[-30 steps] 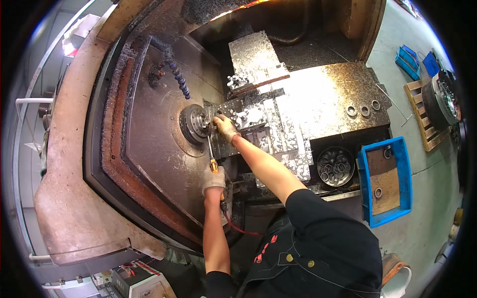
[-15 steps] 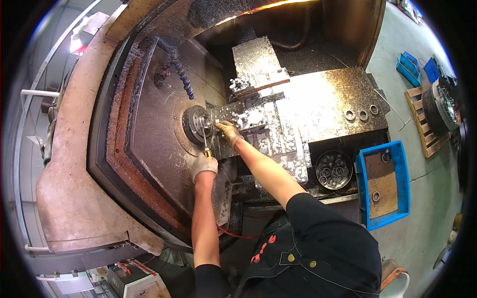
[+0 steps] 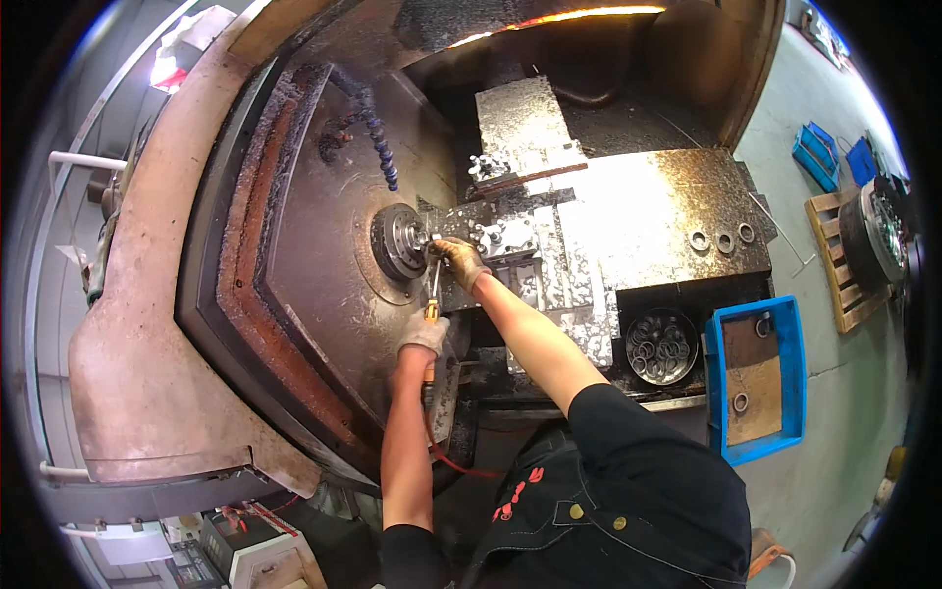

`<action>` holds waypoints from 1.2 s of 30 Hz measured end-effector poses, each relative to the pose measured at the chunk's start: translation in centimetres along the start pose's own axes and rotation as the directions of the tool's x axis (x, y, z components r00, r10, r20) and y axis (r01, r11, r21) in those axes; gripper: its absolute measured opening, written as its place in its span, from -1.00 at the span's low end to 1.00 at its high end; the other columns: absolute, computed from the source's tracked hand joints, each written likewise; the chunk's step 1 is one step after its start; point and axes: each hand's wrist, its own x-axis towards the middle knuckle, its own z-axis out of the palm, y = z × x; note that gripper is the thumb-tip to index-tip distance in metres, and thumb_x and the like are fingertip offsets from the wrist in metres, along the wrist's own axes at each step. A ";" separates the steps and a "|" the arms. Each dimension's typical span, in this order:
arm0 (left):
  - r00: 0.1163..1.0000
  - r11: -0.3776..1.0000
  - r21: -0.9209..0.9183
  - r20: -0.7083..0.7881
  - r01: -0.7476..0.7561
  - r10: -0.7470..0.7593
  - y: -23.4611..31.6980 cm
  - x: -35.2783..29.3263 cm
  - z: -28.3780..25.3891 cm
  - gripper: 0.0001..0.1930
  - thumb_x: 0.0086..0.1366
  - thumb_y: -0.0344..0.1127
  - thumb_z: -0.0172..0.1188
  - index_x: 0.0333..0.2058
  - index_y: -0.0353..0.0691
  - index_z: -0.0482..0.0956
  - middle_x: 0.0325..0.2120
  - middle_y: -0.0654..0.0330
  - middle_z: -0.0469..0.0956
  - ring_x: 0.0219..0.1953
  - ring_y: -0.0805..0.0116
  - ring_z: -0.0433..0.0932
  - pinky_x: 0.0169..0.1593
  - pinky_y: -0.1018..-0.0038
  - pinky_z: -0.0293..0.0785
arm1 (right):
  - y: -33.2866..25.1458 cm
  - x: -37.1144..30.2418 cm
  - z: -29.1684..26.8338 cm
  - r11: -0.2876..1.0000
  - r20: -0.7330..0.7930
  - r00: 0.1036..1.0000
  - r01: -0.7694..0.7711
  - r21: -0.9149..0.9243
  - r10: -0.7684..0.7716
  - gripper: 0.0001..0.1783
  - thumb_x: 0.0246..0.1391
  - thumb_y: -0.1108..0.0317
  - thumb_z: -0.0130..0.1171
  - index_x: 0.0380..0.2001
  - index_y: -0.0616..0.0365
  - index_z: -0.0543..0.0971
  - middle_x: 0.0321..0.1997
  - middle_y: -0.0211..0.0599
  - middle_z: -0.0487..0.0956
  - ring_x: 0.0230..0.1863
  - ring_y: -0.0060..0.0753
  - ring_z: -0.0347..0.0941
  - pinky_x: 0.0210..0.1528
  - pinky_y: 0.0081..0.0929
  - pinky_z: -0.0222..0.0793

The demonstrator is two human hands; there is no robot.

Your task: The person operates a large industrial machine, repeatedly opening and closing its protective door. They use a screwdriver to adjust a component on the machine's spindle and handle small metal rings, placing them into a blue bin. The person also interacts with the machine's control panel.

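Observation:
My gloved left hand [image 3: 423, 335] is closed around an air blow gun [image 3: 432, 310] with a yellow body. Its thin metal nozzle points away from me, the tip by my right fingers, and a red hose [image 3: 453, 465] trails from its lower end. My right hand [image 3: 461, 261], in a stained glove, is just right of the round dark lathe chuck [image 3: 392, 239]. Its fingertips are pinched close to the chuck's centre. They hide whatever is between them.
The tool slide [image 3: 505, 236] stands right of the chuck, beneath a blue coolant hose [image 3: 381, 147]. Several metal rings rest on the machine's flat cover [image 3: 677, 216]. A round pan [image 3: 690, 373] holds more rings, beside a blue bin [image 3: 721, 393]. A wooden pallet [image 3: 829, 260] lies farther right.
My left hand has moved the blow gun to the right, its nozzle passing from the chuck's face to beside my right fingers. The whole view has shifted slightly.

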 end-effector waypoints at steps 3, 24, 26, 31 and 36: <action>0.996 0.968 -0.244 0.071 0.064 -0.048 0.9 -0.5 -0.2 -0.73 -0.03 -0.21 0.05 -0.38 -0.27 0.46 -0.48 -0.10 0.50 -0.42 -0.06 0.46 -0.34 0.22 0.35 | -0.4 -0.3 -0.3 1.000 0.036 0.999 -0.025 0.011 0.024 -0.72 -0.02 0.16 0.12 -0.29 0.09 0.51 -0.35 -0.46 0.53 -0.41 -0.56 0.39 -0.37 -0.58 0.30; 0.977 0.980 -0.131 -0.138 0.148 -0.165 -2.1 -1.1 2.5 -0.69 0.03 -0.11 0.01 -0.29 -0.14 0.48 -0.36 -0.10 0.51 -0.25 -0.07 0.48 -0.18 0.16 0.38 | -0.5 1.4 2.3 0.885 -0.031 0.983 0.151 -0.440 -0.183 -0.84 -0.15 0.39 0.22 -0.43 0.19 0.55 -0.55 -0.49 0.49 -0.62 -0.71 0.29 -0.61 -0.72 0.18; 0.972 0.976 -0.118 -0.132 0.182 -0.197 -1.3 -1.9 1.6 -0.69 0.03 -0.11 0.01 -0.29 -0.14 0.48 -0.36 -0.09 0.51 -0.25 -0.06 0.48 -0.18 0.16 0.38 | -1.1 0.3 2.9 0.905 -0.054 0.991 0.088 -0.416 -0.122 -0.86 -0.16 0.38 0.22 -0.46 0.18 0.56 -0.59 -0.51 0.47 -0.69 -0.72 0.25 -0.67 -0.73 0.12; 0.967 0.979 -0.066 -0.152 0.194 -0.202 -1.3 -2.0 0.8 -0.69 0.05 -0.10 0.00 -0.28 -0.13 0.47 -0.35 -0.07 0.52 -0.26 -0.06 0.48 -0.18 0.17 0.38 | -0.9 0.9 2.7 0.861 -0.036 0.975 0.176 -0.476 -0.219 -0.86 -0.16 0.37 0.22 -0.47 0.17 0.57 -0.63 -0.53 0.45 -0.74 -0.74 0.19 -0.71 -0.73 0.07; 0.971 0.980 0.005 -0.137 0.197 -0.195 0.5 -4.2 0.3 -0.67 0.07 -0.07 -0.02 -0.25 -0.12 0.44 -0.35 -0.07 0.52 -0.26 -0.06 0.49 -0.18 0.16 0.38 | -1.1 1.8 1.9 0.774 0.069 0.952 0.284 -0.567 -0.299 -0.82 -0.17 0.41 0.21 -0.42 0.23 0.59 -0.53 -0.44 0.54 -0.54 -0.65 0.37 -0.46 -0.68 0.28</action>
